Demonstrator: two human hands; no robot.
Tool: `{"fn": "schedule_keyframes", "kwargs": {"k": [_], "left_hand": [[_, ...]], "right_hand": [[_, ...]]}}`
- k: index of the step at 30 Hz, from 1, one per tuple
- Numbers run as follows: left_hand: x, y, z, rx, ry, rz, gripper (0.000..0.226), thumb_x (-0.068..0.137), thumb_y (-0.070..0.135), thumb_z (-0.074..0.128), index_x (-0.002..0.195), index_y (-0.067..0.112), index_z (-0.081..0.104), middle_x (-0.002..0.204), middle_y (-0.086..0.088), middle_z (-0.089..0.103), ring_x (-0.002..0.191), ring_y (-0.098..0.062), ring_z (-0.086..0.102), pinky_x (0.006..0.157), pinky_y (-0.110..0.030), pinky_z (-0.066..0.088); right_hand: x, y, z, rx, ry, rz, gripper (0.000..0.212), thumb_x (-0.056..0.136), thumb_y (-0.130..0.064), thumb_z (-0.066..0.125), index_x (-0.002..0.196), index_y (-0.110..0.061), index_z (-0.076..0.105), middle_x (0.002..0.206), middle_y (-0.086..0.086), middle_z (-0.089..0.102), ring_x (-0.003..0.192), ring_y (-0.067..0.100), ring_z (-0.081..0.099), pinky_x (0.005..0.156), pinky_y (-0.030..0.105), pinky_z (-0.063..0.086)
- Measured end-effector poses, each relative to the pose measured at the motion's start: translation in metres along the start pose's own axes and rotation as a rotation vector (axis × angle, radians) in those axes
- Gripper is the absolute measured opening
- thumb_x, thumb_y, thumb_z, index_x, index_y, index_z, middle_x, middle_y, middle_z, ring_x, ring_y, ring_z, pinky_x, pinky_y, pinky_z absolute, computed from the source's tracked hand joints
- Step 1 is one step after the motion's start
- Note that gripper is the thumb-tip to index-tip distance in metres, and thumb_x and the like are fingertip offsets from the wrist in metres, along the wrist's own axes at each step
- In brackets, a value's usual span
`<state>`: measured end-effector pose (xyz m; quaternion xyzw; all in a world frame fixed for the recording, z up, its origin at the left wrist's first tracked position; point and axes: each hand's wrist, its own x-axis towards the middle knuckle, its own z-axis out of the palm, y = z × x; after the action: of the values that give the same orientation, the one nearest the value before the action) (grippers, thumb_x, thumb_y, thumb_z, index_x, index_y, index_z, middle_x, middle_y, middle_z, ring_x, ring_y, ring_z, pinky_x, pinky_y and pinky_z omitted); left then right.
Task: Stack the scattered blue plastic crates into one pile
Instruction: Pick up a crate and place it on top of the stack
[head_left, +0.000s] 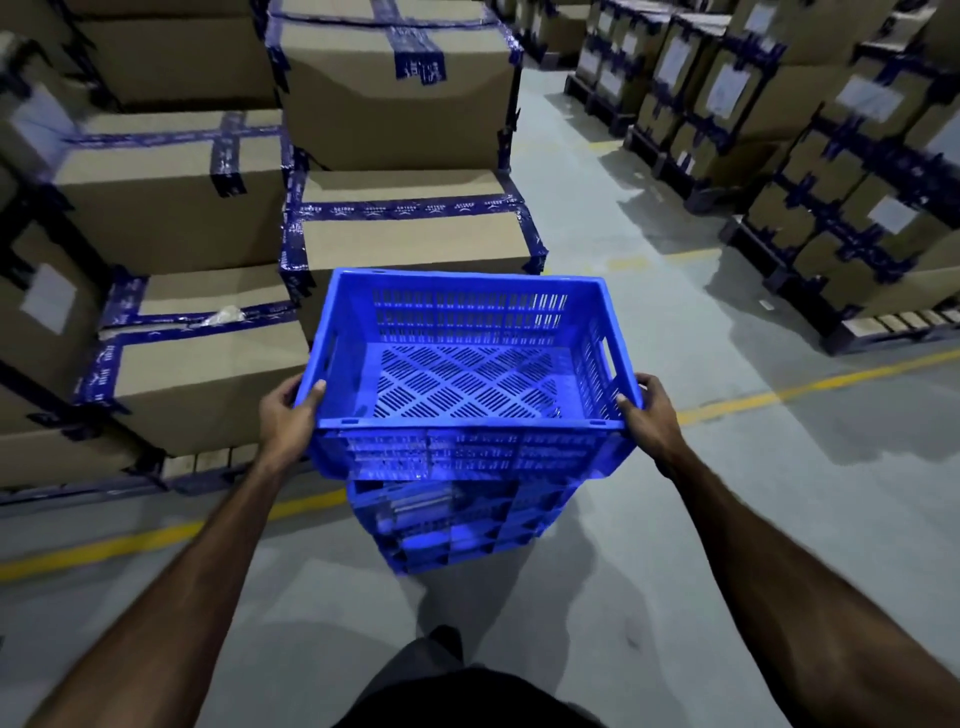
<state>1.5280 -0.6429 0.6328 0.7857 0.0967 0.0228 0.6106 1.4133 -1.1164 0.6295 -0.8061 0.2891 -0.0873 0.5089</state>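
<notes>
Currently, my left hand (287, 415) grips the left rim of the top blue crate (467, 384), thumb hooked over the edge and fingers curled around its outer wall. My right hand (649, 415) grips the right rim the same way. I hold this crate upright, its open side up, directly over the pile of blue crates (457, 525) standing on the grey floor (649, 597) just ahead of my legs. Whether the crate is fully seated on the pile, I cannot tell. Taped cardboard boxes (208, 379) stand to the left and beyond; more boxes on pallets (862, 332) stand far right. A yellow floor line (769, 397) runs behind the pile.
</notes>
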Motion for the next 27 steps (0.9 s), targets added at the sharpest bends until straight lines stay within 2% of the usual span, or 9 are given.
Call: {"fn": "schedule_keyframes", "kwargs": {"k": [2, 4, 8, 10, 14, 18, 22, 25, 27], "left_hand": [[-0.017, -0.002, 0.002, 0.009, 0.038, -0.020, 0.025, 0.102, 0.024, 0.062, 0.120, 0.008, 0.069, 0.109, -0.007, 0.070, 0.088, -0.015, 0.064, 0.068, -0.022, 0.051], [-0.030, -0.009, 0.002, 0.005, 0.087, -0.064, 0.029, 0.102, 0.035, 0.060, 0.112, 0.011, 0.071, 0.102, -0.007, 0.070, 0.082, -0.015, 0.062, 0.063, -0.027, 0.048], [-0.044, -0.019, -0.002, -0.075, 0.146, -0.208, 0.039, 0.090, 0.050, 0.070, 0.102, 0.014, 0.075, 0.097, -0.004, 0.074, 0.088, -0.023, 0.067, 0.074, -0.038, 0.054], [-0.044, -0.024, -0.006, -0.128, 0.136, -0.263, 0.040, 0.081, 0.053, 0.076, 0.097, 0.016, 0.076, 0.097, -0.002, 0.076, 0.088, -0.024, 0.071, 0.077, -0.044, 0.058], [-0.054, -0.015, -0.007, -0.181, 0.148, -0.282, 0.043, 0.084, 0.043, 0.079, 0.109, 0.008, 0.074, 0.088, -0.006, 0.071, 0.078, -0.025, 0.061, 0.064, -0.042, 0.048], [-0.067, -0.003, -0.001, -0.193, 0.145, -0.303, 0.032, 0.092, 0.034, 0.074, 0.113, 0.010, 0.071, 0.092, -0.004, 0.071, 0.072, -0.021, 0.066, 0.057, -0.032, 0.055], [-0.072, 0.001, -0.007, -0.216, 0.112, -0.371, 0.038, 0.089, 0.037, 0.077, 0.118, 0.014, 0.070, 0.100, -0.002, 0.073, 0.084, -0.026, 0.068, 0.083, -0.047, 0.053], [-0.073, 0.002, -0.015, -0.237, 0.092, -0.416, 0.030, 0.082, 0.035, 0.082, 0.103, 0.014, 0.074, 0.084, -0.003, 0.074, 0.078, -0.027, 0.067, 0.065, -0.036, 0.043], [-0.076, 0.003, -0.018, -0.193, 0.092, -0.428, 0.031, 0.080, 0.038, 0.083, 0.100, 0.015, 0.074, 0.071, -0.002, 0.068, 0.064, -0.021, 0.062, 0.058, -0.029, 0.039]], "right_hand": [[-0.004, 0.004, -0.004, 0.022, -0.031, 0.016, 0.032, 0.097, -0.032, 0.062, 0.126, -0.025, 0.053, 0.115, 0.004, 0.070, 0.097, 0.025, 0.071, 0.086, 0.049, 0.060], [-0.015, 0.005, -0.005, 0.053, -0.038, 0.036, 0.040, 0.098, -0.044, 0.062, 0.131, -0.023, 0.052, 0.120, 0.004, 0.067, 0.102, 0.023, 0.069, 0.088, 0.042, 0.057], [-0.040, 0.019, -0.011, 0.111, -0.097, 0.036, 0.062, 0.087, -0.075, 0.058, 0.124, -0.025, 0.059, 0.116, -0.004, 0.068, 0.100, 0.016, 0.066, 0.076, 0.032, 0.051], [-0.048, 0.026, -0.012, 0.143, -0.129, 0.036, 0.062, 0.082, -0.080, 0.058, 0.120, -0.031, 0.062, 0.115, -0.008, 0.069, 0.100, 0.014, 0.066, 0.076, 0.035, 0.052], [-0.055, 0.019, -0.017, 0.209, -0.155, 0.044, 0.050, 0.085, -0.070, 0.065, 0.120, -0.033, 0.063, 0.115, -0.009, 0.070, 0.102, 0.014, 0.069, 0.079, 0.039, 0.057], [-0.057, 0.016, -0.020, 0.234, -0.167, -0.005, 0.043, 0.091, -0.058, 0.066, 0.126, -0.033, 0.061, 0.117, -0.008, 0.069, 0.102, 0.014, 0.069, 0.071, 0.034, 0.055], [-0.055, 0.010, -0.021, 0.253, -0.200, -0.036, 0.040, 0.096, -0.048, 0.066, 0.132, -0.032, 0.059, 0.118, -0.007, 0.068, 0.098, 0.010, 0.068, 0.068, 0.029, 0.052], [-0.049, 0.006, -0.024, 0.240, -0.208, -0.060, 0.039, 0.097, -0.044, 0.066, 0.133, -0.028, 0.061, 0.114, -0.004, 0.068, 0.093, 0.011, 0.068, 0.065, 0.025, 0.051], [-0.044, 0.003, -0.025, 0.232, -0.214, -0.074, 0.038, 0.098, -0.041, 0.066, 0.132, -0.025, 0.062, 0.113, -0.004, 0.068, 0.090, 0.010, 0.067, 0.060, 0.021, 0.051]]}}
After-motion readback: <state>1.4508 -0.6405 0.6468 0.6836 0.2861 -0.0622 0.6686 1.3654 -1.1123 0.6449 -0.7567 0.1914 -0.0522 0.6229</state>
